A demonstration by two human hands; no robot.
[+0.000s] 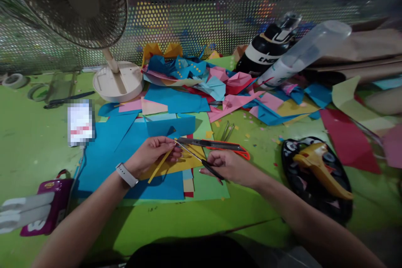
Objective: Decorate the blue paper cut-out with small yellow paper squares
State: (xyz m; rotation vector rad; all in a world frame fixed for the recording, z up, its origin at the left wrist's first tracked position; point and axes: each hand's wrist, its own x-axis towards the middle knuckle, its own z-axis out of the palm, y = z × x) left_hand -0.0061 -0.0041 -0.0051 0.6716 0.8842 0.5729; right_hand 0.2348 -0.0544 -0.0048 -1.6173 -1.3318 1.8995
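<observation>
My left hand (155, 153), with a white watch on the wrist, pinches a thin rolled yellow paper strip (159, 166) that slants down to the left. My right hand (228, 166) grips a thin dark pointed tool (201, 160) whose tip meets the top end of the strip. Both hands hover over a stack of blue, yellow and green paper sheets (163, 186). Orange-handled scissors (216, 145) lie just behind the hands.
A desk fan (84, 12) stands back left on the green table (25, 142). A heap of folded coloured paper (201, 81) fills the middle back. A glue gun on a dark tray (317, 171) lies right. Bottles (282, 54), a blurred phone (81, 122) and tape rolls (14, 80) surround.
</observation>
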